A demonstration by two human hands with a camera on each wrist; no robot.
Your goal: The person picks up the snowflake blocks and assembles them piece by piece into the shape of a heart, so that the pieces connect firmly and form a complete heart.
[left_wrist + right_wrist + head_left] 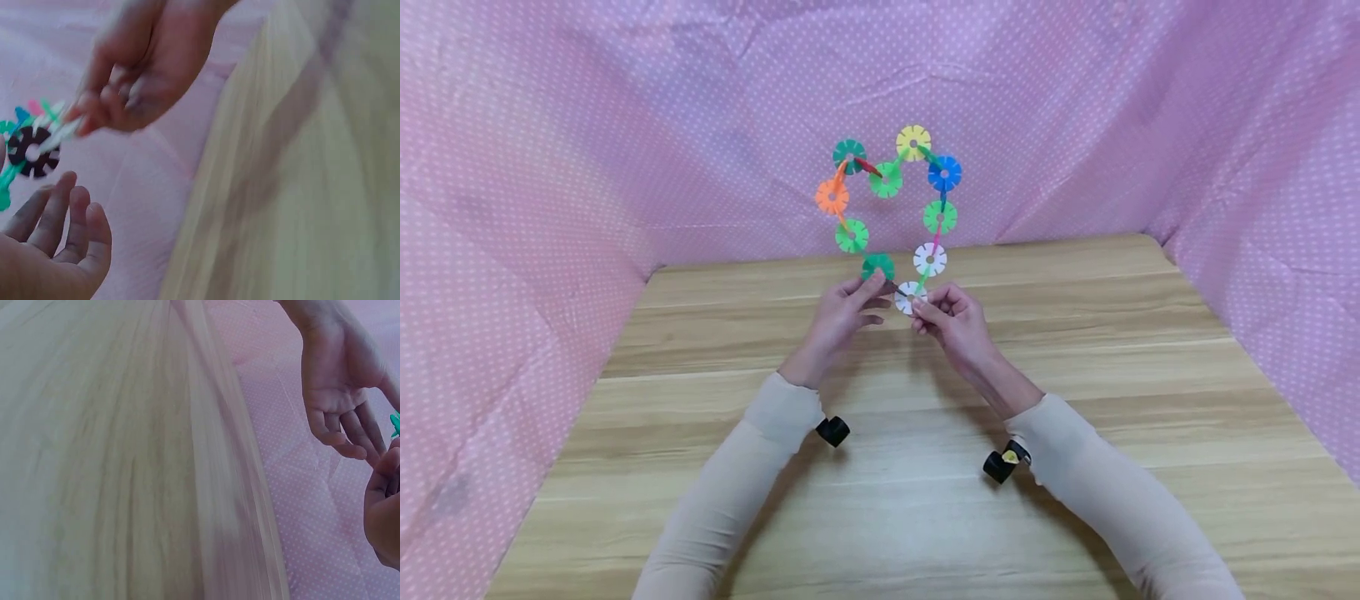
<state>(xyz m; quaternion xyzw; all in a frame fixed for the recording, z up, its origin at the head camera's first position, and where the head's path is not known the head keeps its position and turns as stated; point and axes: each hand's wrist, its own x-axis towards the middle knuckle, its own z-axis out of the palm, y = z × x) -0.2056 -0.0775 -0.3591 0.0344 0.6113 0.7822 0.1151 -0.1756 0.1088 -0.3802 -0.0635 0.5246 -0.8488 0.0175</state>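
Observation:
A heart-shaped chain of plastic interlocking discs (940,218) is held up above the far part of the table, in green, orange, yellow, blue, red, pink, white and brown. My left hand (842,312) holds the dark green disc (877,266) at its lower left, thumb in front, other fingers spread. At the bottom tip, my right hand (958,325) pinches a white disc (907,298) between thumb and forefinger. The left wrist view shows a dark brown disc (42,164) linking these two. In the right wrist view, both hands hide most of the chain; only a green bit (395,424) shows.
The wood-grain table (917,517) spreads beneath both arms. Pink dotted cloth (760,108) hangs behind it and along both sides. A small black camera (833,431) sits at the left wrist, another black camera (1000,467) at the right.

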